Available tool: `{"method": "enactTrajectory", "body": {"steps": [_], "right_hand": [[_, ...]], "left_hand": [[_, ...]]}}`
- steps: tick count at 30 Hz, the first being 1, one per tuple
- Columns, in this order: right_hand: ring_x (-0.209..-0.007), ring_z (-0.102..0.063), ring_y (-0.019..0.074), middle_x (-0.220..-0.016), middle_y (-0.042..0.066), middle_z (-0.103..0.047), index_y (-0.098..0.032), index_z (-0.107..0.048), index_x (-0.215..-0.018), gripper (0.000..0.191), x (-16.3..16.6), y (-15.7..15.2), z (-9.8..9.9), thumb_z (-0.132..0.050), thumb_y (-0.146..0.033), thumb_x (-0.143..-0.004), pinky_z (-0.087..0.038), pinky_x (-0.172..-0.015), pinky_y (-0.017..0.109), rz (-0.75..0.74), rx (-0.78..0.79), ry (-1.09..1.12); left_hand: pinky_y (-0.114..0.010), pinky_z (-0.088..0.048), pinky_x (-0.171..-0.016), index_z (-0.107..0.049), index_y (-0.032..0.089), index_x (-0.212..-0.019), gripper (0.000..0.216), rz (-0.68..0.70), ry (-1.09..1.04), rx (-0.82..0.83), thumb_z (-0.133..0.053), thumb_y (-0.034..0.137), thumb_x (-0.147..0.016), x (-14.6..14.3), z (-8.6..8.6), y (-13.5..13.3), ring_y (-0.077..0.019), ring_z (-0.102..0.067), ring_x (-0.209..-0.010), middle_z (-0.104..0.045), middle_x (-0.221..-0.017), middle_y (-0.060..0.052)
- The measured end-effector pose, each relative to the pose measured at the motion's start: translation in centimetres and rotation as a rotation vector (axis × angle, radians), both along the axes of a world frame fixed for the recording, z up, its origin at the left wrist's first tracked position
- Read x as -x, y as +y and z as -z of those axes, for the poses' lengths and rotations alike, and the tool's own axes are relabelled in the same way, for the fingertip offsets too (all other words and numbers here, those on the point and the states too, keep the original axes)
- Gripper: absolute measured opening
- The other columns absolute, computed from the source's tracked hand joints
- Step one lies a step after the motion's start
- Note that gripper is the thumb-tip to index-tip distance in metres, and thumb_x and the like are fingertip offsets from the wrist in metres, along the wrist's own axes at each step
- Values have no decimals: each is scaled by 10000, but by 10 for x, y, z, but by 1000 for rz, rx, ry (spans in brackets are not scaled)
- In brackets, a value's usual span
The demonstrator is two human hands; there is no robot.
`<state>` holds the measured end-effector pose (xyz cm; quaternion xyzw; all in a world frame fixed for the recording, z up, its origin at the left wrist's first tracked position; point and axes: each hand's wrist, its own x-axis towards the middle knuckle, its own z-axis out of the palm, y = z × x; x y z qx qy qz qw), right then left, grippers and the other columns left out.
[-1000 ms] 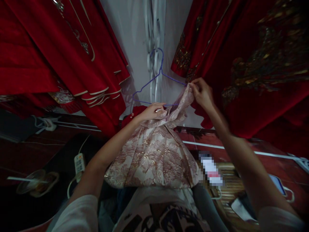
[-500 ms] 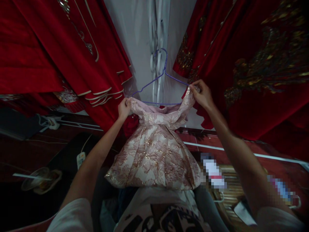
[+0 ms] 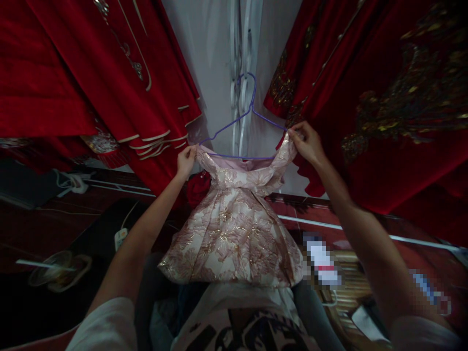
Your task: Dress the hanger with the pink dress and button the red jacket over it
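left hand point(image 3: 185, 161) and right hand point(image 3: 309, 144) each pinch a shoulder of the pink brocade dress point(image 3: 234, 234) at the purple wire hanger's point(image 3: 251, 97) ends; any tug here calls for even tension.

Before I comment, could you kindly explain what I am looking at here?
There is no machine: the single view comes from a camera worn on a person's head, looking down their arms. The left hand and right hand each pinch a shoulder of a pink-and-gold dress at the ends of a blue wire hanger hanging before a white wall. Red embroidered garments hang on both sides. Lower left, a plastic cup with a straw and a power strip lie on the dark floor.
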<state>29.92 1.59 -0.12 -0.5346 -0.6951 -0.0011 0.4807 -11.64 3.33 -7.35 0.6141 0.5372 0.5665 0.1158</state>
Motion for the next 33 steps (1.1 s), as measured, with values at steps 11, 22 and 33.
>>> {"method": "enactTrajectory", "body": {"steps": [11,22,33], "right_hand": [[-812,-609,212,-867,47,-642,-239,-588,-937,239,3,1,4,-488,-446,-872,-500,-747,361,-36,18,30],[-824,-610,198,-863,41,-635,-238,-587,-936,218,-2,13,9,-495,-424,-870,-503,-756,351,-70,31,36],[-828,-620,205,-867,44,-646,-240,-598,-947,273,-3,14,7,-469,-474,-892,-509,-754,354,-78,32,-4]], "left_hand": [[-354,-491,-883,-654,158,-1019,433,207,15,0,-440,510,-887,-19,-45,14,-207,-643,-963,-706,-1002,-89],[-405,-416,-1001,-678,193,-951,370,259,487,227,-632,486,-730,24,39,-8,-255,-583,-1062,-666,-1077,-99],[-315,-475,-804,-626,164,-727,190,327,46,335,-615,351,-764,28,-52,33,-170,-597,-757,-636,-715,-27]]}}
